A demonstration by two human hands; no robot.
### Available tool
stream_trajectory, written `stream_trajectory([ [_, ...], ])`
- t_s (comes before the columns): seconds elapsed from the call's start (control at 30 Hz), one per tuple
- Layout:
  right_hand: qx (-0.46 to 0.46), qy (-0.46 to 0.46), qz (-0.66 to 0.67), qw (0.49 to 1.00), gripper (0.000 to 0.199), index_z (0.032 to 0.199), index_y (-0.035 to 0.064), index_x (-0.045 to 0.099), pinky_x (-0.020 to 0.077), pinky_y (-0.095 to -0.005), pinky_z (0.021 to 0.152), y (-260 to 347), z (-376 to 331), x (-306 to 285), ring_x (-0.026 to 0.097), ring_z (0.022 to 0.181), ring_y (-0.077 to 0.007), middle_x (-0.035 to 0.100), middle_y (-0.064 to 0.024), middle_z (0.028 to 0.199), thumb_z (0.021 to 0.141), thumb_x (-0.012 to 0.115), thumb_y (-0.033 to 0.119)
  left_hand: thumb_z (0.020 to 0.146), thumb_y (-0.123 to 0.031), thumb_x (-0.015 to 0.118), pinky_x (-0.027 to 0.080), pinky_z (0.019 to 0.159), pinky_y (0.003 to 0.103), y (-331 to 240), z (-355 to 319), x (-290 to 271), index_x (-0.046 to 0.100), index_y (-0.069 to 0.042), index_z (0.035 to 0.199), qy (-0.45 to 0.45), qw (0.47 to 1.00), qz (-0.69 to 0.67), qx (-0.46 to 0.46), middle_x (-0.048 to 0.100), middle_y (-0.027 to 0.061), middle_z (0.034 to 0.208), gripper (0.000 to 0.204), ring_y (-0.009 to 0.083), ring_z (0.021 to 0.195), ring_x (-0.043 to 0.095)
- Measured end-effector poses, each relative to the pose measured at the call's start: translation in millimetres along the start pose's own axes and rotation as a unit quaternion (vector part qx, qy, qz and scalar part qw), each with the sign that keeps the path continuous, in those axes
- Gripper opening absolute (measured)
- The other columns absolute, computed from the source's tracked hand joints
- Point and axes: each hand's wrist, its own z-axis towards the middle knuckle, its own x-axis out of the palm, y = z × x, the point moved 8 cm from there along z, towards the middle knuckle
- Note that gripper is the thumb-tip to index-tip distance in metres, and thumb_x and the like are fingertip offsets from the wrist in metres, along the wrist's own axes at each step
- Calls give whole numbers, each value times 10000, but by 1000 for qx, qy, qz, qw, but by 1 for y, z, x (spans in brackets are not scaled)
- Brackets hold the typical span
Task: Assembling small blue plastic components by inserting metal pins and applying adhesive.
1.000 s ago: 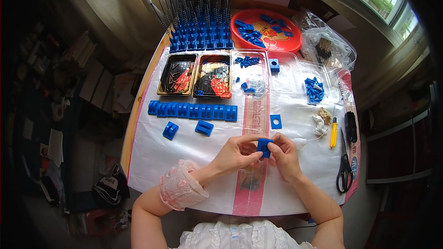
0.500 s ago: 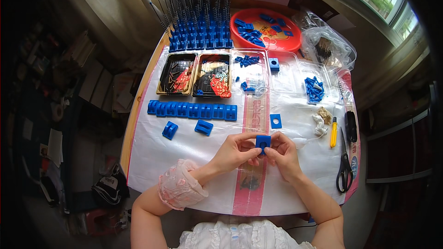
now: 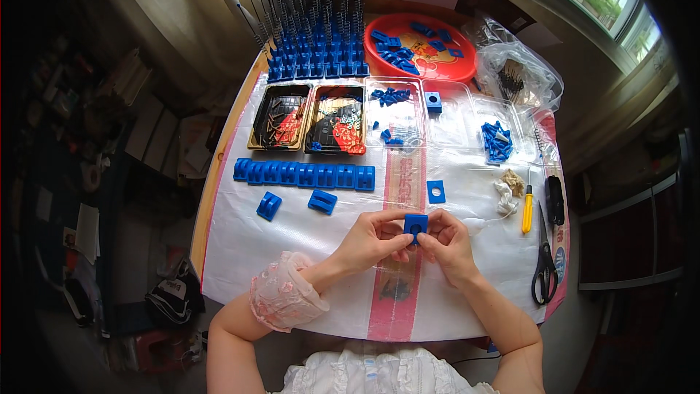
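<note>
A blue square plastic block with a round recess is pinched between my two hands over the table's near middle. My left hand grips its left side, thumb on the lower front. On the other side, my right hand holds it with thumb and fingers. Just beyond lies a flat blue plate with a round hole. Two blue arched pieces, one further left and another closer, rest beyond my left hand. Behind them runs a row of similar blue arched pieces.
Black trays of screws and nuts stand beyond the row, beside clear trays of small blue parts. Farther back are blue bases with upright springs and a red basin. A yellow-handled screwdriver and black scissors lie right.
</note>
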Motion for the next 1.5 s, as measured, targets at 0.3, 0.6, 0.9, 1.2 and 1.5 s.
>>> stream_trajectory([
  [0.3, 2, 2, 5, 1000, 195, 1040, 22, 562, 409, -174, 519, -2, 1, -1, 571, 689, -34, 645, -41, 873, 881, 670, 59, 919, -41, 629, 555, 648, 235, -1, 0, 0, 551, -24, 1320, 2, 1000, 1, 0, 695, 79, 887, 408, 100, 715, 655],
  [0.6, 4, 2, 6, 1000, 195, 1032, 23, 561, 410, -175, 519, 0, 0, 0, 571, 690, -34, 643, -40, 873, 878, 675, 64, 918, -42, 630, 553, 646, 235, 0, 0, 0, 549, -23, 1323, 3, 1000, 0, 2, 691, 78, 881, 414, 102, 709, 654],
  [0.9, 0, 4, 2, 1000, 195, 1038, 20, 560, 418, -175, 520, 0, 0, 0, 584, 686, -46, 652, -49, 873, 885, 668, 76, 915, -39, 628, 555, 645, 234, -1, -1, 0, 551, -26, 1323, 0, 1000, 5, -1, 688, 67, 867, 416, 101, 697, 653],
  [1.2, 4, 1, 12, 1000, 199, 1004, 36, 534, 416, -172, 528, 2, -3, 2, 554, 664, -31, 641, -37, 868, 897, 667, 139, 898, 3, 588, 559, 661, 232, -10, -6, 12, 562, -29, 1322, 10, 999, 45, -1, 721, 79, 912, 426, 81, 740, 657],
  [1.5, -11, -3, -26, 1000, 154, 966, 43, 543, 410, -168, 539, 4, -2, 5, 554, 714, -10, 623, -3, 864, 909, 664, 120, 868, 24, 580, 546, 651, 216, -7, -6, 14, 601, -27, 1284, 30, 993, 106, 42, 717, 48, 831, 419, 57, 708, 641],
])
